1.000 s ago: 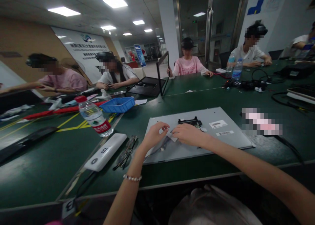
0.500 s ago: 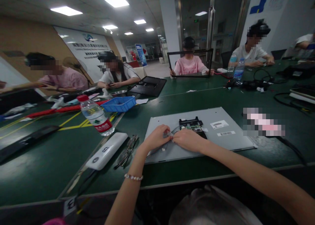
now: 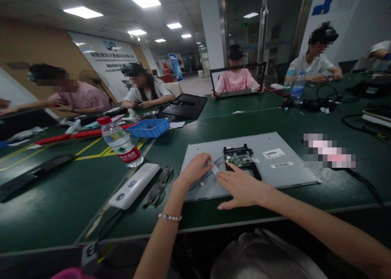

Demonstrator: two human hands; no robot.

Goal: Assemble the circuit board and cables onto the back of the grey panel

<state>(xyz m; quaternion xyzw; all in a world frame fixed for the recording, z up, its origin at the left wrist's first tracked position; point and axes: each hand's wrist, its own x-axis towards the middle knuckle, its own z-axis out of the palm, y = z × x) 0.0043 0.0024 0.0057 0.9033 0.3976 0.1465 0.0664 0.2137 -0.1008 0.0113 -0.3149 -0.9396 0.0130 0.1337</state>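
Laying a strip (image 3: 215, 170) at the cables (image 3: 208, 176) on the panel (image 3: 291, 175), I'd judge, the left hand (image 3: 197, 168) seemingly pinches one end as the right hand (image 3: 242, 186) splays loose by the other, near the board (image 3: 242, 161), and steady flat pressure looks called for next!

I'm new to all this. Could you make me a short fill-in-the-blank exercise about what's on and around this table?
1. The nearest water bottle has a ____ cap.
2. A beaded bracelet circles the person's ____ wrist.
3. The open plastic tray beyond the eyeglasses is ____.
4. In the picture, the white labels on the grey panel lie to the ____ of the circuit board.

Missing words: red; left; blue; right.
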